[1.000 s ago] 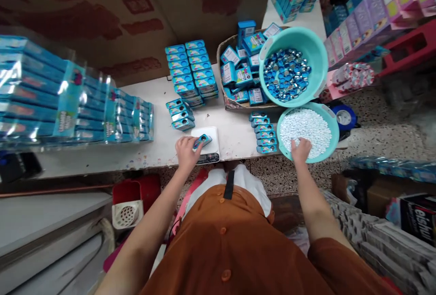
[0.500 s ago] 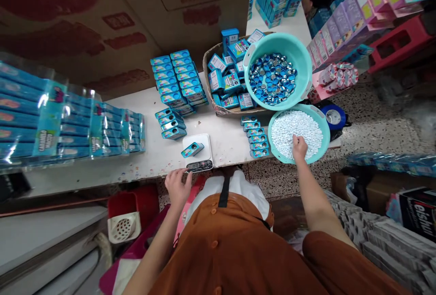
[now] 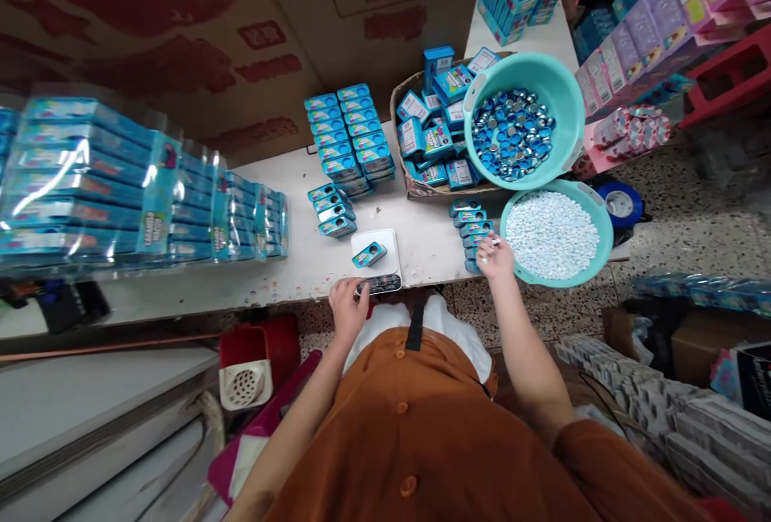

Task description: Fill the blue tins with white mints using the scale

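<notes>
My right hand [image 3: 495, 255] has its fingers curled around several small white candies, over the left rim of a turquoise basin [image 3: 601, 263] full of white candies [image 3: 551, 234]. A row of small blue tins [image 3: 473, 225] stands just beside and partly behind that hand. My left hand [image 3: 349, 303] rests at the table's front edge with fingers loosely apart and nothing in them, by the display of a white kitchen scale [image 3: 389, 245]. One blue tin [image 3: 369, 254] with a round hole in its top lies on the scale's plate.
A second turquoise basin [image 3: 569, 100] holds blue and silver caps, next to a carton [image 3: 415, 189] of blue tins. Stacked blue tins [image 3: 349, 136] and a few more [image 3: 331, 210] stand behind the scale. Wrapped blue packs [image 3: 108, 185] fill the left side.
My right hand has come up out of the white candies and moved left to the basin's rim, with several in its fingers. The whole view has shifted; my left hand stays by the scale.
</notes>
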Demonstrator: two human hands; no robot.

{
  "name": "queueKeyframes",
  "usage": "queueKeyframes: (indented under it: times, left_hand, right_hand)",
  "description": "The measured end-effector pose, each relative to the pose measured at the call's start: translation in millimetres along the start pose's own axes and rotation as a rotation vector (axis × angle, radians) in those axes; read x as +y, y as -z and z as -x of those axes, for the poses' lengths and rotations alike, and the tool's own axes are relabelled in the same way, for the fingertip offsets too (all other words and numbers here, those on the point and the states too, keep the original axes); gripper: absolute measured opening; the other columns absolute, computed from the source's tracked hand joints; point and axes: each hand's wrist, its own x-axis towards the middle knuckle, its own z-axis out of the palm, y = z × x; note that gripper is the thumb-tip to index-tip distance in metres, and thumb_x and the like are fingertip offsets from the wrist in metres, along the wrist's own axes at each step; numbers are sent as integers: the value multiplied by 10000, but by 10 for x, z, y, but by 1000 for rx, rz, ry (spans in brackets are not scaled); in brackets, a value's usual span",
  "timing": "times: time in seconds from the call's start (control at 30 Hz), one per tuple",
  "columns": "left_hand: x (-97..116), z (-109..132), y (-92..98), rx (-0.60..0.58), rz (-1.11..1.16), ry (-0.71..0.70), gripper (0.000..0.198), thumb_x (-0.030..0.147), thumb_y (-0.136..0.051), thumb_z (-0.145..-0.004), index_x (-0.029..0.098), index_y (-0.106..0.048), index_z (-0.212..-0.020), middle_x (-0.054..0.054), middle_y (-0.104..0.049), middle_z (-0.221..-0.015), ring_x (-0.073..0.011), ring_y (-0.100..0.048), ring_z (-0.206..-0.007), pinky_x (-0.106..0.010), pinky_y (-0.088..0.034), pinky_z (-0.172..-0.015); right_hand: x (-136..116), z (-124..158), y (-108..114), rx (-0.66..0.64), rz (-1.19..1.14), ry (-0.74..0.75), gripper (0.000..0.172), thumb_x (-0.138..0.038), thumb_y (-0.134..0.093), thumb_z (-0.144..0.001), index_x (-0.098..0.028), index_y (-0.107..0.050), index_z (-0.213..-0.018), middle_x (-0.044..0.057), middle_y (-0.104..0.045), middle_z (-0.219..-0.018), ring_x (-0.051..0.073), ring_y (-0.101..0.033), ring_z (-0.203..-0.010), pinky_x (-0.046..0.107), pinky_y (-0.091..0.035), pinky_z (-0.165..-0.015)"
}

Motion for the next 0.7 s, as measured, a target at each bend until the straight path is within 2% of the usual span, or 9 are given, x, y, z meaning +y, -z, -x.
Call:
queueKeyframes:
  times: [0.17,0.3,0.47,0.7]
  left_hand:
    - [-372,-6,213,-4,7,34,226,359,-475,-900,235,-650,-971,-66,-643,-1021,-268,-503,-1106,-440,-318,-1012]
    - [-701,26,373,-26,19,30,212,350,-480,-902,232,-648,-956,-62,-646,-1013,-257,-516,-1074,-426,-334,-981]
    - [-1048,51,523,-66,36,-4,215,356,-483,-908,231,-646,-973,-55,-648,-1009,-246,-512,-1066,-413,-324,-978]
    - [-1410,39,688,-64,38,-22,215,352,-489,-911,234,-653,-983,-50,-653,-1025,-248,-505,-1079,-412,-320,-985]
  right_hand:
    - [876,-77,-484,24,-118,-95,212,-172,-295,-878,-186,-477,-771,-62,-360,-546,74,-283,-407,162,-170,-369]
    - [1354,-178,-782,37,-157,-134,246,-210,-273,-890,-184,-487,-772,-48,-394,-553,83,-315,-418,166,-177,-365]
    - [1752,-342,-1021,84,-150,-82,280,-278,-300,-920,-197,-413,-677,-58,-362,-527,73,-292,-399,165,-168,-347]
    - [2116,-461,-1288,113,-96,60,304,-284,-299,-923,-201,-346,-635,-59,-366,-514,63,-325,-388,171,-171,-324]
